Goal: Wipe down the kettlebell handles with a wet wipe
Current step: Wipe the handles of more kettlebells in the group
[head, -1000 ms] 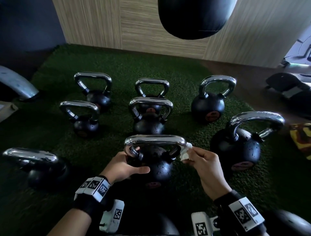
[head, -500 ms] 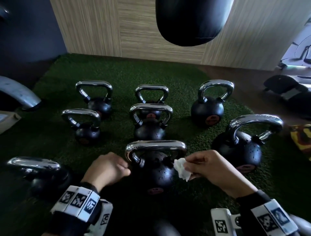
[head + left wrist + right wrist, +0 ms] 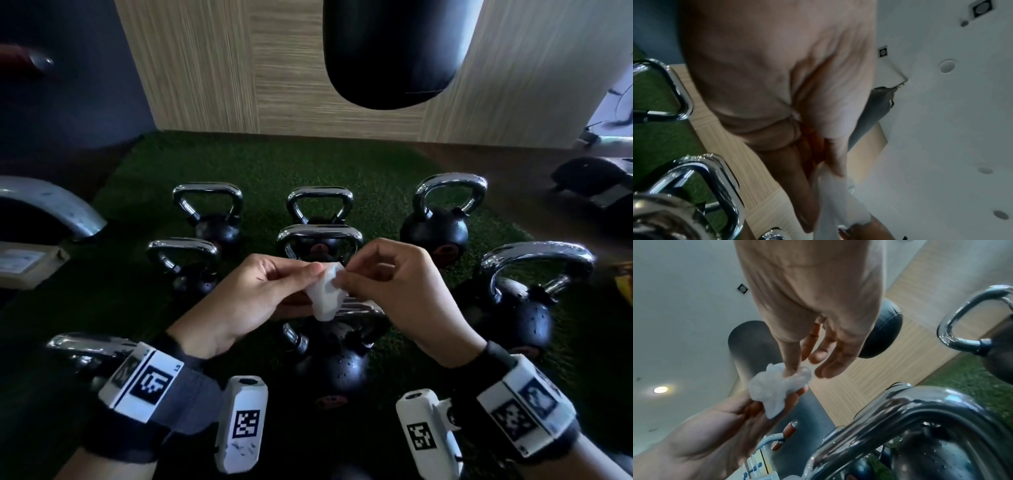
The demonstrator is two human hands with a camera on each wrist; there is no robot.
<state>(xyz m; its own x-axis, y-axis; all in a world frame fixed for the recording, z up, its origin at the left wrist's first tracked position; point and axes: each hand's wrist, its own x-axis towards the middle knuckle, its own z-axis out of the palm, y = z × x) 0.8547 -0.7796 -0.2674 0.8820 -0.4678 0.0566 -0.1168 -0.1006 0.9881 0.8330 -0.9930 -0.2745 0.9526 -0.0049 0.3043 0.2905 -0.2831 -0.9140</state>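
Several black kettlebells with chrome handles stand on green turf (image 3: 274, 161). Above the front-centre kettlebell (image 3: 332, 370), both hands meet and pinch a crumpled white wet wipe (image 3: 325, 298) between them. My left hand (image 3: 308, 277) holds its left side with thumb and fingers. My right hand (image 3: 346, 279) pinches its right side. The hands hide most of that kettlebell's handle (image 3: 359, 306) and touch no kettlebell. The right wrist view shows the wipe (image 3: 774, 391) bunched between the two hands' fingertips. It hangs from the left fingers in the left wrist view (image 3: 838, 203).
A black punching bag (image 3: 394, 51) hangs over the far turf in front of a wood-panel wall (image 3: 205, 68). A large kettlebell (image 3: 513, 315) stands close on the right and another (image 3: 89, 346) at the near left. Grey curved equipment (image 3: 51, 205) lies left, dark gear (image 3: 599, 181) right.
Both hands have left the front kettlebell's handle and risen above it. The left hand came over and now pinches the wipe together with the right.
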